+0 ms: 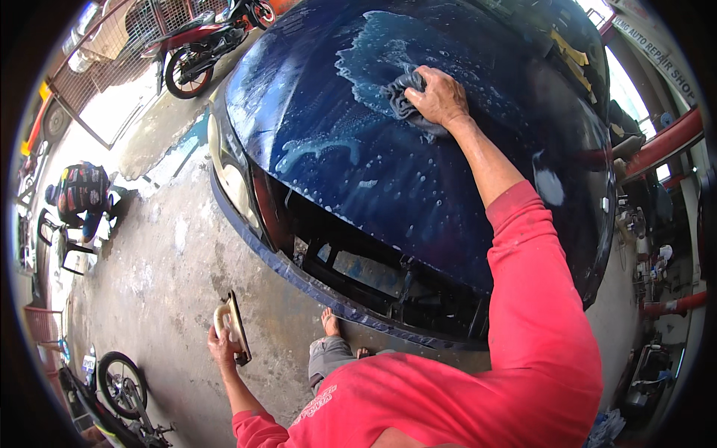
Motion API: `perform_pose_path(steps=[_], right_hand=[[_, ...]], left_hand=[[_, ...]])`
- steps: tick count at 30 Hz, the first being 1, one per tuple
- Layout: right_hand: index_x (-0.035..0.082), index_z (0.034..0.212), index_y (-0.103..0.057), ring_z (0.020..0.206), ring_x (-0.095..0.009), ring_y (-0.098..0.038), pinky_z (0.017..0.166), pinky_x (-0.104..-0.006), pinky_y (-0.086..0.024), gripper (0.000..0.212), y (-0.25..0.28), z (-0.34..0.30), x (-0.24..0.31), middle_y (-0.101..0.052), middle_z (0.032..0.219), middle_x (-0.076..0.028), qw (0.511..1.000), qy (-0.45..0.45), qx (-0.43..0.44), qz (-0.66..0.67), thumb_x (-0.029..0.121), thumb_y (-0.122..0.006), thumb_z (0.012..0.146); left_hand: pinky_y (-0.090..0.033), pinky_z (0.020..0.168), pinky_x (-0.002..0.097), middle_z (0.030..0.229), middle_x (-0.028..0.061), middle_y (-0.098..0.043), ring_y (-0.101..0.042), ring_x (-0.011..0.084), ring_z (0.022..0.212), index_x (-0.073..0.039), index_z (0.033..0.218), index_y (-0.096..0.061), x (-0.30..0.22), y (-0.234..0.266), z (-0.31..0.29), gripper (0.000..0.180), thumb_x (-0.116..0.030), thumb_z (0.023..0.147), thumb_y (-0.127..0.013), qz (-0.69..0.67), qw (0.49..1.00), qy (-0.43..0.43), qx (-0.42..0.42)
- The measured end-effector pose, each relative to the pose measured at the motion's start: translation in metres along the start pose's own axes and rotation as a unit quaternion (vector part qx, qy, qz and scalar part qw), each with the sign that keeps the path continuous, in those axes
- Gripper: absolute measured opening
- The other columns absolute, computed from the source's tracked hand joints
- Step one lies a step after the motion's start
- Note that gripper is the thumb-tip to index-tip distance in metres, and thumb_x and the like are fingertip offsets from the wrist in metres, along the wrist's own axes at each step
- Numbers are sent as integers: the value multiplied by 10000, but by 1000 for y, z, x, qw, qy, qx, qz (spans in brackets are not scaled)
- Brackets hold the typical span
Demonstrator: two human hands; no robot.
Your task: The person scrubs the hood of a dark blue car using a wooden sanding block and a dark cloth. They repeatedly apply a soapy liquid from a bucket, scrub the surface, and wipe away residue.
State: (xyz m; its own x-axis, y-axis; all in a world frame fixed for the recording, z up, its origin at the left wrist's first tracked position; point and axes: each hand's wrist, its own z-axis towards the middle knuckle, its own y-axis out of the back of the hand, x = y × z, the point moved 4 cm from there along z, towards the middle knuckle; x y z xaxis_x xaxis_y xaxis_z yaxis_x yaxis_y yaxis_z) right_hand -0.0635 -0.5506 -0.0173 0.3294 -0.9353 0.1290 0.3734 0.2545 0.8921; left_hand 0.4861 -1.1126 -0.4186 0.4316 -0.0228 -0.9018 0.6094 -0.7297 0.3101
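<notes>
My right hand [441,98] is closed on a bunched, wet grey-blue rag [402,95] and presses it on the dark blue car hood [455,201]. Soapy water and whitish suds [373,56] spread over the paint around the rag, with a streak and droplets nearer the front edge. Low on the left, away from the car, my left hand [222,348] grips the pale handle of a long, flat hand sanding block [234,328]. Its dark base is tilted nearly upright.
The car's front is open below the hood, with a bare bumper frame [336,302] close to my feet. Motorcycles [198,60] stand at the upper left and lower left. Another person [81,190] bends over at the far left. Red posts [668,153] and shop clutter line the right.
</notes>
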Motion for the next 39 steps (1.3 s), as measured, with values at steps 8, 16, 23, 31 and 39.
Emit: perform_pose_path(steps=[8, 16, 23, 31, 39], right_hand=[[58, 1178, -810, 1288, -424, -623, 1099, -509, -493, 450, 102, -247, -138, -671, 1390, -200, 981, -2, -168, -100, 410, -851, 901], [0, 1424, -712, 1362, -446, -628, 1139, -484, -475, 979, 182, -402, -338, -666, 1482, -275, 882, -440, -162, -51, 823, -699, 893], [1, 1637, -474, 1505, -384, -516, 1242, -490, -411, 1116, 173, -409, -301, -484, 1677, -221, 881, -413, -178, 146, 781, -754, 889], [-38, 1557, -558, 1421, -373, -597, 1204, -468, -446, 1094, 124, -392, -165, -609, 1560, -225, 880, -438, -183, 10, 717, -859, 825], [-72, 1518, -570, 1490, -456, -504, 1238, -533, -392, 1233, 72, -290, -61, -549, 1570, -328, 845, -494, -163, -123, 907, -713, 783]], left_hand=[[-612, 885, 488, 1050, 272, -795, -787, 380, 1006, 94, 1135, -766, 211, 141, -304, 506, -242, 762, -836, 307, 878, 363, -57], [-590, 738, 436, 949, 127, -772, -739, 260, 831, 18, 1112, -797, 234, 193, -403, 389, -274, 855, -802, 177, 854, 473, -123], [-590, 756, 434, 966, 128, -761, -726, 258, 829, 3, 1149, -739, 174, 256, -225, 339, -161, 854, -711, 112, 925, 290, -217], [-538, 688, 397, 884, 67, -697, -658, 191, 787, 4, 1106, -730, 128, 293, -30, 298, -185, 878, -698, 94, 967, 189, -139], [-557, 706, 427, 895, 138, -739, -708, 257, 796, 77, 1059, -750, 152, 351, 89, 349, -176, 823, -705, 182, 948, 258, -29]])
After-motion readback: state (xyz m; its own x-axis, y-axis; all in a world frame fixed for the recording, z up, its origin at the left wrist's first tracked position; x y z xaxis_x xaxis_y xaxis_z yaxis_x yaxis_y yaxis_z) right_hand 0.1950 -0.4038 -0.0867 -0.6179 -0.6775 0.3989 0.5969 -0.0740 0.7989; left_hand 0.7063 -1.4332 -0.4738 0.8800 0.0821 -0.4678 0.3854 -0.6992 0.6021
